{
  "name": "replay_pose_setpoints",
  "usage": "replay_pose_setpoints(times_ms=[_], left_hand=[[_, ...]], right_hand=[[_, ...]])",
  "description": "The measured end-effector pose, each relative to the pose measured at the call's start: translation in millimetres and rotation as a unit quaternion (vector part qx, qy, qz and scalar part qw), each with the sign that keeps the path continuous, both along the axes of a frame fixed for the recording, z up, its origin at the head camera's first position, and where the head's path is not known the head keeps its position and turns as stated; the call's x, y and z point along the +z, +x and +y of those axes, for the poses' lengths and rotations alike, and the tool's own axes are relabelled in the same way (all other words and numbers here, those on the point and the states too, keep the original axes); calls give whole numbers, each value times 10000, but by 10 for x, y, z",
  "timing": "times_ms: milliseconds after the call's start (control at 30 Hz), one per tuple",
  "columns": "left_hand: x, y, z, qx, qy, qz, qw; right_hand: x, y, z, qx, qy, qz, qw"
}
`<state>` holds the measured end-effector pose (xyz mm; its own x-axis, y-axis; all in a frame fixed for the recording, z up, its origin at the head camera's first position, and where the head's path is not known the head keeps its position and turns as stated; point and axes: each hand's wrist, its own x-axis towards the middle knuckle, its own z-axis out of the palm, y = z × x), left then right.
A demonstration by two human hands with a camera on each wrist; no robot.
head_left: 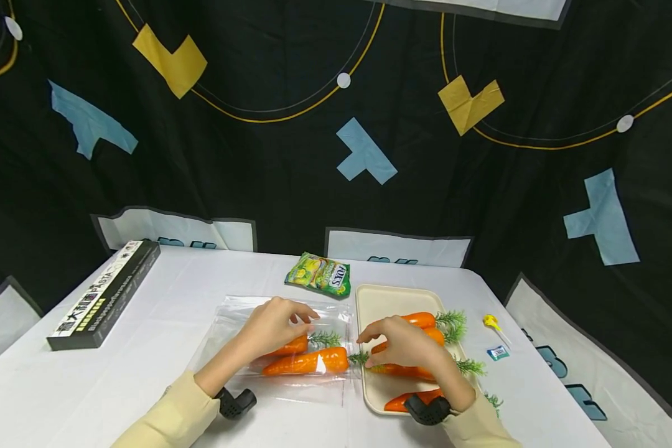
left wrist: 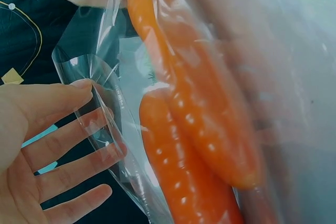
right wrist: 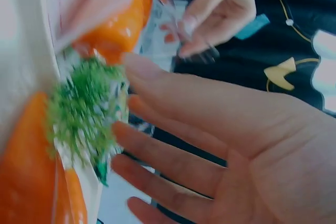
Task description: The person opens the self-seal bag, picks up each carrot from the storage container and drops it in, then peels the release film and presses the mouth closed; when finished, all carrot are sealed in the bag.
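A clear plastic bag [head_left: 336,320] lies on the table with two orange toy carrots inside. My left hand [head_left: 278,330] pinches the bag's upper film; in the left wrist view its thumb is on one side and fingers show through the film. The lower carrot [head_left: 308,362] has its green top [head_left: 358,359] at the bag's mouth. Beside that top is my right hand [head_left: 400,342], thumb near the carrot's end and fingers spread rather straight along the greens [right wrist: 84,108]. Several carrots lie on a cream tray [head_left: 392,298], partly hidden under the right hand.
A green Fox's candy packet [head_left: 319,274] lies behind the bag. At the left is a long black pasta box [head_left: 106,292]. A yellow-handled pointed tool [head_left: 491,322] and a small blue-green sachet [head_left: 498,353] lie right of the tray.
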<state>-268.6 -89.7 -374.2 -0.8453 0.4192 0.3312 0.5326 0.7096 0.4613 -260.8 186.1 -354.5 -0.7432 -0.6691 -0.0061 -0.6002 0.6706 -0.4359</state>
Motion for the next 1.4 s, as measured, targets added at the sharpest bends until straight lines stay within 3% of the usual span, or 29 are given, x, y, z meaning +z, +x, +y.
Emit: replay_pose_setpoints(times_ms=[167, 367, 733, 1200, 1400], left_hand=[[0, 7, 0, 20, -3, -40, 10000], [-3, 11, -3, 70, -20, -36, 10000], [10, 10, -13, 39, -39, 3, 10000], [-4, -3, -2, 21, -85, 122, 9999], [12, -1, 12, 51, -74, 39, 10000]], right_hand=[[45, 15, 75, 116, 278, -3, 9995], [18, -8, 66, 240, 234, -27, 9994], [-118, -45, -16, 361, 106, 544, 9978], [-200, -24, -197, 312, -820, 514, 9948], [-250, 5, -310, 248, -984, 647, 9927]])
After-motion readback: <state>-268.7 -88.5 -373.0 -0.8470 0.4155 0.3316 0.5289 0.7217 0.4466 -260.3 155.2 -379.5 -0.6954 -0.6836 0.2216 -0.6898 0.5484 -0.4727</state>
